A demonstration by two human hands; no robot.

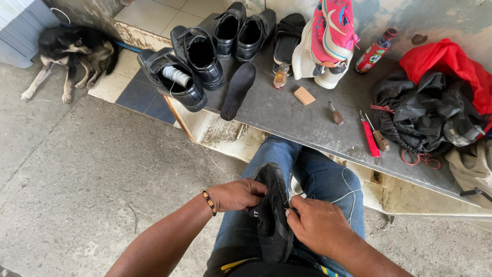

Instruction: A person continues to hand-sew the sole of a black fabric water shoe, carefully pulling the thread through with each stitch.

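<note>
The person sits with a black shoe (271,210) standing on edge across the lap, on blue jeans (318,179); its long axis runs away from the body, one end up toward the knees, the other down toward the waist. The left hand (237,195), a beaded bracelet (208,201) at its wrist, has its fingers curled tight round the shoe's left side, gripping it. The right hand (318,224) presses against the right edge, fingertips pinched together at the seam; a thin pale thread (344,192) loops off from there over the jeans, though whether the fingers hold it or a needle I cannot tell. Beyond the knees lies a grey slab (307,120) bearing four black dress shoes (200,56), one of them with a spool of white thread (176,76) inside, one dark sandal (287,36), one loose black insole (238,91), and a pink sneaker (333,28) stacked on a white one. I count two bottles, a small amber one (280,77) and a red one (375,51), one tan block (304,95), one wooden-handled awl (335,114), one red-handled tool (369,136). A heap of black and red bags (435,102) sits at the right. One dog (72,54) lies on the floor, far left
</note>
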